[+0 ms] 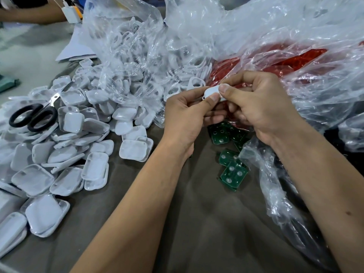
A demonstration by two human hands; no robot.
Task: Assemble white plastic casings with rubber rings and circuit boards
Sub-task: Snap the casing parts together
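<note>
My left hand and my right hand together pinch one small white plastic casing above the table, thumbs pressing on its top. Its inside is hidden by my fingers. Green circuit boards lie just below my hands, some more right under my left fingers. A big heap of white casing halves spreads over the left of the table. Red rubber parts sit inside a clear plastic bag behind my hands.
Black-handled scissors lie on the casing heap at left. Crumpled clear plastic bags fill the back and right, one trailing down beside my right forearm. Another person's arm rests at the far left. Brown table surface shows between my forearms.
</note>
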